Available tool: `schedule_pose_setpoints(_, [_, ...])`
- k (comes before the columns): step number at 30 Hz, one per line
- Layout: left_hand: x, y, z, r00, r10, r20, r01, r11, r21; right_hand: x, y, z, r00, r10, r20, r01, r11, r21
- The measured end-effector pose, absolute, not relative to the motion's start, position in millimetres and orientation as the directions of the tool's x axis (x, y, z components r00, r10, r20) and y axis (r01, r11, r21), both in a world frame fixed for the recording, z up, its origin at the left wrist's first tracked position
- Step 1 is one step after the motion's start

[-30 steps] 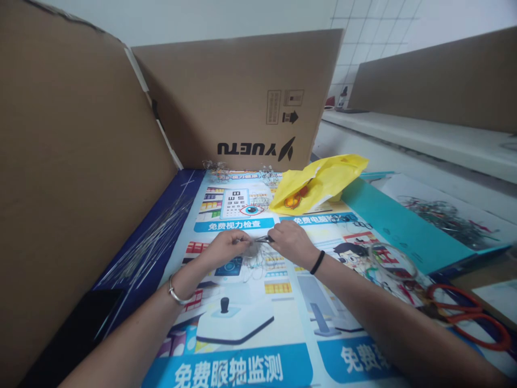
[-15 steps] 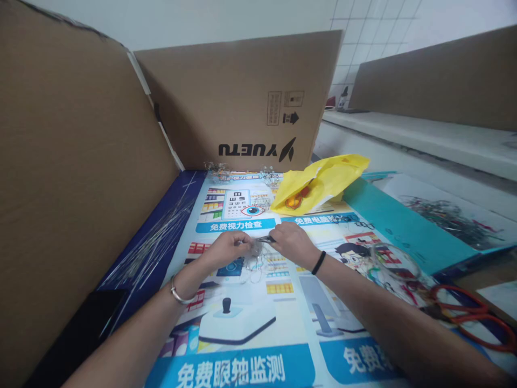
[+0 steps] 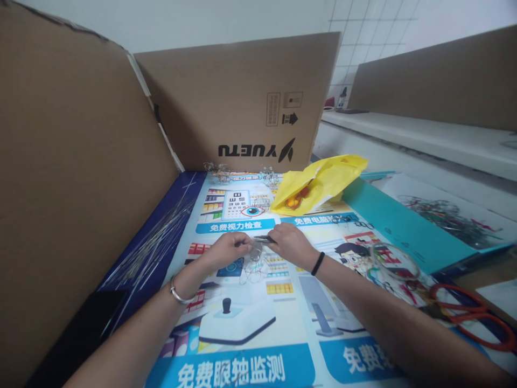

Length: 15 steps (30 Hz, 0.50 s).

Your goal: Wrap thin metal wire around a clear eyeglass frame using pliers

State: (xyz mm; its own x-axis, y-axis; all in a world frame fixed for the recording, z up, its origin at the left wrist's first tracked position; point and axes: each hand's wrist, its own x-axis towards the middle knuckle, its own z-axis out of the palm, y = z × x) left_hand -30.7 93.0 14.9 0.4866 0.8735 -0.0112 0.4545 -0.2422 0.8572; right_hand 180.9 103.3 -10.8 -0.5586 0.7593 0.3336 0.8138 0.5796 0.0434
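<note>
My left hand (image 3: pixel 231 249) is closed in a pinch on a piece of thin bent wire (image 3: pixel 254 268), whose pale loops hang down below the fingers. Held in my closed right hand (image 3: pixel 294 246) is a pair of pliers (image 3: pixel 263 238), its dark narrow jaws pointing left toward the left fingertips. The jaws meet the wire close to the pinch, but whether they grip it is too small to tell. The handles are hidden inside the right hand. Both hands are over the printed poster sheet (image 3: pixel 299 323).
Straight wires (image 3: pixel 149 242) lie at the left. A yellow bag (image 3: pixel 323 183) with orange pieces stands behind my hands. Red-handled scissors (image 3: pixel 472 307) and a coil (image 3: pixel 393 261) are at the right, near tangled wire (image 3: pixel 448 215). Cardboard panels (image 3: pixel 234 102) wall the back and left.
The hands stay in nearly the same place. The pliers have turned slightly at the left fingertips, and the hanging wire loops have shifted a little.
</note>
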Motion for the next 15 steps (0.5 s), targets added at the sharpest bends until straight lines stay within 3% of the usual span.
schedule_pose_setpoints(7, [-35.6,99.2,9.4,0.416,0.909,-0.023,0.410,-0.165,0.897,184.4,105.5,-11.4,-0.394,0.796,0.460,0.855,0.501,-0.134])
schedule_pose_setpoints(11, [-35.7,99.4,9.2,0.393,0.920,0.002,0.387,-0.167,0.907,185.4,101.3,-7.8,-0.537,0.686,0.491,0.799,0.600,0.036])
schedule_pose_setpoints(15, [-34.7,98.6,7.0,0.404,0.914,0.025,0.378,-0.192,0.906,182.3,95.8,-1.3,-0.573,0.703,0.420,0.810,0.563,0.162])
